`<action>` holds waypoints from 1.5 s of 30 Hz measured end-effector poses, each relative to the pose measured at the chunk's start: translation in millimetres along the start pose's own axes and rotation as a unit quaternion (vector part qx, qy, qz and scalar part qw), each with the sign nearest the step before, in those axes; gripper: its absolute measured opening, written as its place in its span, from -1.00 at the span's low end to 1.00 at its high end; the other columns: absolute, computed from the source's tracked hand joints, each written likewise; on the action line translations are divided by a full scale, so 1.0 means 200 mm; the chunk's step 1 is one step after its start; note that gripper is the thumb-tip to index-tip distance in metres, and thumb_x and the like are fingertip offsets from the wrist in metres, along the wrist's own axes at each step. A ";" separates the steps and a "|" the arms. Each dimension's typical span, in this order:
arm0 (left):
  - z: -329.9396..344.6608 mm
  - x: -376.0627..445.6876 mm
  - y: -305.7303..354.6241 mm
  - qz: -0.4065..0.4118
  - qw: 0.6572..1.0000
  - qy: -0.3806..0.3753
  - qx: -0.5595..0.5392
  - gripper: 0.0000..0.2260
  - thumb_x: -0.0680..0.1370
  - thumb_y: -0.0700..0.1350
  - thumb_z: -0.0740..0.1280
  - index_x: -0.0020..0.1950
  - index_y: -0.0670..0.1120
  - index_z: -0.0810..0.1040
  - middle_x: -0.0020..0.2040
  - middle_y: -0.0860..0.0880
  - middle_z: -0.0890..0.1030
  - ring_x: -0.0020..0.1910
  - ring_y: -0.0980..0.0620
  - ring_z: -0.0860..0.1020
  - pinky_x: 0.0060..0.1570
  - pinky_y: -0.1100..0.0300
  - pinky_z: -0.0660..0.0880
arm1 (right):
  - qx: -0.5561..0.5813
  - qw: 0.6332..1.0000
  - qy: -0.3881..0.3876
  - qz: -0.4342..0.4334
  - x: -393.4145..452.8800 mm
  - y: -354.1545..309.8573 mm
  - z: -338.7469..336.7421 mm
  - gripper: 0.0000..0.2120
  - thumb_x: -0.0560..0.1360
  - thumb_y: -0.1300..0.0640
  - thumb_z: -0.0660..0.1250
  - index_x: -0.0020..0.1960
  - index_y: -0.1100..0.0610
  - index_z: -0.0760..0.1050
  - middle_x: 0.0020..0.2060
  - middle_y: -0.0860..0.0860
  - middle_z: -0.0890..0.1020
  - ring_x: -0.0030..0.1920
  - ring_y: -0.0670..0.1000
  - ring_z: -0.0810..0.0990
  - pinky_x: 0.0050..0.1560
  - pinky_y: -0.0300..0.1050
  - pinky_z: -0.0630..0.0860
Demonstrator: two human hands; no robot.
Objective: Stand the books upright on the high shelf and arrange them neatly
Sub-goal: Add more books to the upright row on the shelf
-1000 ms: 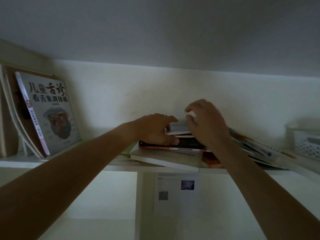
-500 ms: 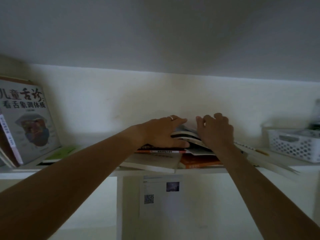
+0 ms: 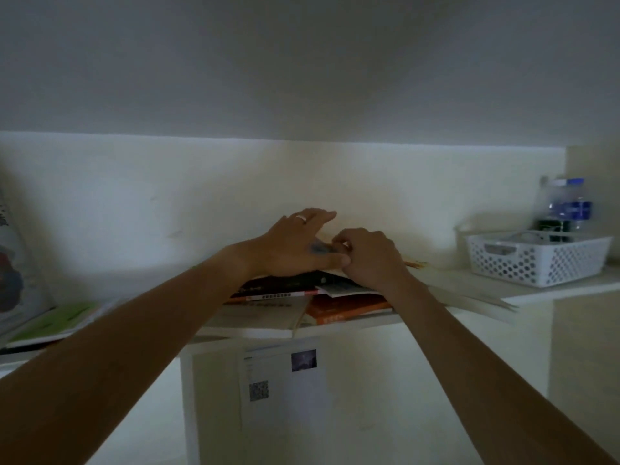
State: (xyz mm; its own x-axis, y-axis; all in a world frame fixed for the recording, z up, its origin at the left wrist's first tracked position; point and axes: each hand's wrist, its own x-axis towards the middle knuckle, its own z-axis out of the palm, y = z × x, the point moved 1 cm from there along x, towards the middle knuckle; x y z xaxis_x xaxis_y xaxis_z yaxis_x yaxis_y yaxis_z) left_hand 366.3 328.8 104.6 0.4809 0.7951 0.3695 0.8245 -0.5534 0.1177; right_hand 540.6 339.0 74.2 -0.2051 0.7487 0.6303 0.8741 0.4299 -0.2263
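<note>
A messy pile of books lies flat in the middle of the high shelf [image 3: 523, 298]: a black book [image 3: 278, 286] on top, an orange book [image 3: 349, 308] and a pale book [image 3: 261, 317] beneath, and thin books [image 3: 469, 297] fanned out to the right. My left hand [image 3: 295, 245] rests on the top of the pile with its fingers stretched toward the back wall. My right hand [image 3: 369, 258] is right beside it, touching it, fingers curled round the edge of the top book, which the hand mostly hides. A green book [image 3: 57, 322] lies flat at the left.
A picture book [image 3: 16, 270] leans upright at the far left edge. A white perforated basket [image 3: 536, 260] with bottles [image 3: 567, 206] behind it stands at the shelf's right end. A printed sheet with a QR code [image 3: 281, 380] hangs on the panel below the shelf.
The view has swung right, so the leaning book slid almost out of frame and the basket came in. My hands came together on the pile, and my right fingers went from spread to curled.
</note>
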 end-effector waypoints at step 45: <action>-0.41 -0.68 -0.47 -0.328 0.834 0.421 -0.140 -0.62 0.73 0.05 0.10 0.16 -0.19 0.58 0.10 -0.16 0.66 0.05 -0.19 0.65 0.08 -0.08 0.63 | 0.238 0.939 0.218 -0.115 -0.28 -1.03 -0.04 -0.58 0.63 0.16 0.30 0.47 0.14 0.42 0.30 0.10 0.59 0.25 0.08 0.61 0.18 0.02 0.64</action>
State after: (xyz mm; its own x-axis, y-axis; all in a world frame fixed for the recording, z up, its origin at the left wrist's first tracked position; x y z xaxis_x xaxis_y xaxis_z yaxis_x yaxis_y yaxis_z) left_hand 199.3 253.6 118.4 -0.5233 0.5588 0.6434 0.6690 -0.1983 0.7163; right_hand 375.2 204.8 91.7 -0.0728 0.3751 0.9241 0.5121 0.8092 -0.2881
